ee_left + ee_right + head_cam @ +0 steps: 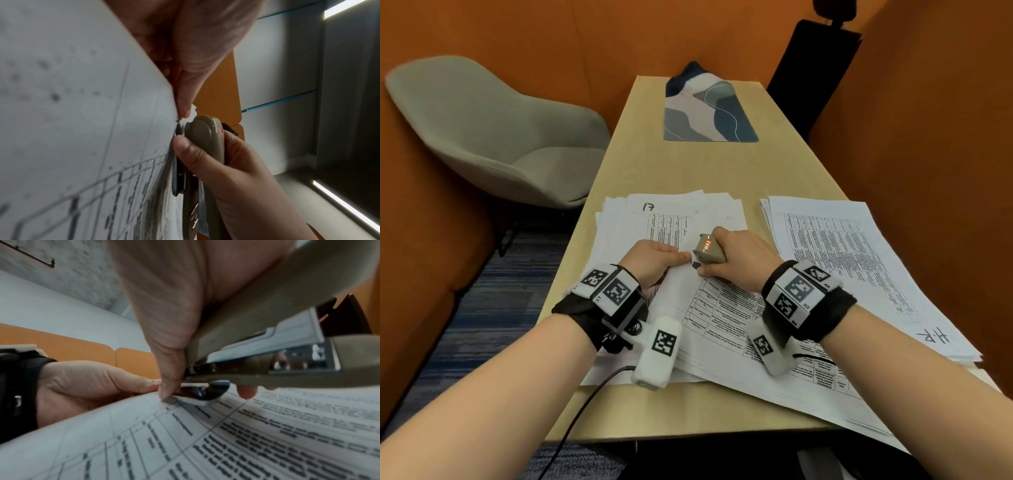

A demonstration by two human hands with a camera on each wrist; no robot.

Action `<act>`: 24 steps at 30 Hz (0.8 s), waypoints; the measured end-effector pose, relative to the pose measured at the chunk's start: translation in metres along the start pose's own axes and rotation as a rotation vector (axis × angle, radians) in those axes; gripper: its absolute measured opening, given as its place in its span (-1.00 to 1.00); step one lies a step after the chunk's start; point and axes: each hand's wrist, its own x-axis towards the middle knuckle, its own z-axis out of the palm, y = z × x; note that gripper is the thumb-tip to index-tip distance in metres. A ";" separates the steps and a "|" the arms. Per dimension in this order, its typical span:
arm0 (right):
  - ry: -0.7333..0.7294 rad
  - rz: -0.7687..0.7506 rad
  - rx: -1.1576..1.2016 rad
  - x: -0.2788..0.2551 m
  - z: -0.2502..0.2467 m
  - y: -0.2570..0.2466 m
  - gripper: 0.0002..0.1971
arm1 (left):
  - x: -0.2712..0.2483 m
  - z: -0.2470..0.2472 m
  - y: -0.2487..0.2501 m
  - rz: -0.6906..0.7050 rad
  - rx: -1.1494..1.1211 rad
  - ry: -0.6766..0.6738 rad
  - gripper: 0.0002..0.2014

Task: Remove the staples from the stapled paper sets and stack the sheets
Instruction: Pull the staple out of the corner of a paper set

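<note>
Pinching the set's corner, the left hand steadies it just beside the right hand, which grips the stapler, its metal tail seemingly working at the staple.

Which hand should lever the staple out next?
Right. The right hand already grips the stapler, its metal tip at the paper set's corner. The left hand pinches that corner, steadying it.
</note>
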 end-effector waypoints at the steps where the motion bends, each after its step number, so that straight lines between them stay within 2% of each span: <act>1: 0.004 -0.006 0.010 0.000 0.000 0.000 -0.61 | -0.001 0.000 0.000 -0.002 -0.010 0.000 -0.68; 9: -0.007 -0.007 0.157 0.002 0.003 0.001 -0.62 | -0.011 0.005 -0.001 -0.014 -0.090 -0.062 -0.92; 16: 0.054 -0.056 0.075 0.003 0.000 -0.002 -0.61 | -0.012 0.007 0.001 -0.057 -0.106 0.013 -0.91; 24: 0.230 -0.239 -0.182 -0.009 0.004 -0.003 -0.58 | -0.016 0.009 0.004 -0.108 -0.096 0.062 -0.87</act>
